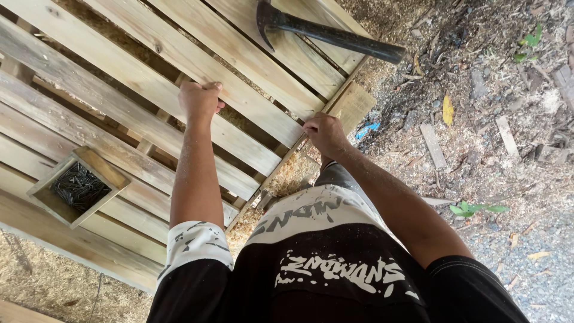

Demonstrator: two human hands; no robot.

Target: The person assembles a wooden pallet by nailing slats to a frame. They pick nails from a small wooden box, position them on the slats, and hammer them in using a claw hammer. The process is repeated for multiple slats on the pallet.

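Note:
A pale wooden pallet (pixel 119 78) made of long slats lies in front of me. My left hand (pixel 199 100) grips the edge of one slat (pixel 239 98) near the middle of the pallet, fingers curled over it. At the near end of the pallet, by a side block (pixel 351 104), my right hand (pixel 326 134) is closed on the end of a slat. Whether it pinches a nail there is hidden by the fingers. A dark hammer (pixel 326 30) rests on the slats at the top.
A small square wooden box (pixel 78 185) full of dark nails sits on the pallet at the left. Sawdust, wood scraps (pixel 431 145), dry leaves and gravel cover the ground to the right. My black and white shirt fills the bottom.

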